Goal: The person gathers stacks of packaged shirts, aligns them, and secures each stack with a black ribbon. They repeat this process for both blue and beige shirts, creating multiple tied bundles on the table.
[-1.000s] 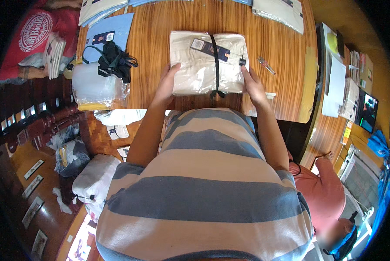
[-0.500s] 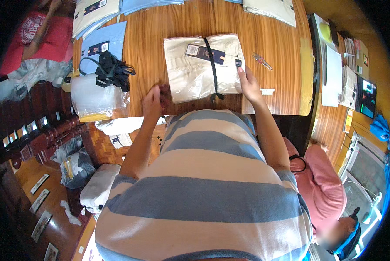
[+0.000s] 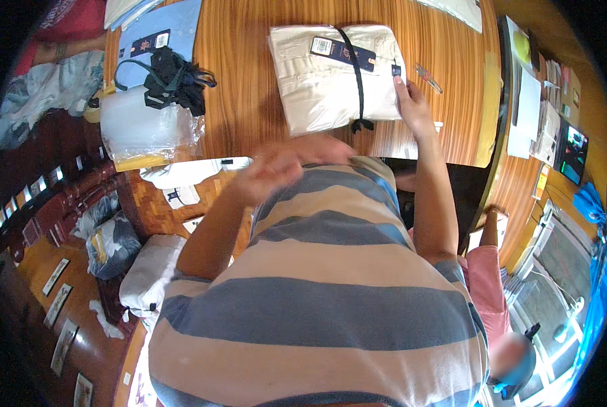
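Observation:
A folded cream garment in a clear plastic bag (image 3: 310,85) lies on the wooden table, with a dark tag on top. A black cord (image 3: 356,68) runs across it and ends in a knot at the near edge. My right hand (image 3: 415,108) grips the bag's right edge, thumb on top and the other fingers mostly hidden. In front of the near table edge, close to my striped shirt, my left hand (image 3: 283,166) is apart from the bag. Motion smears its fingers.
At the left lie black straps (image 3: 174,81), a stack of clear plastic bags (image 3: 140,125) and a tagged blue garment (image 3: 174,27). Small thread snips (image 3: 429,79) rest right of the cream garment. A person in pink (image 3: 486,285) is at my right; another person's arm (image 3: 66,51) shows far left.
My left hand has swung right and toward my body from beside the bag's left corner. My right hand stays on the right edge. The view has shifted, and the person in pink has moved.

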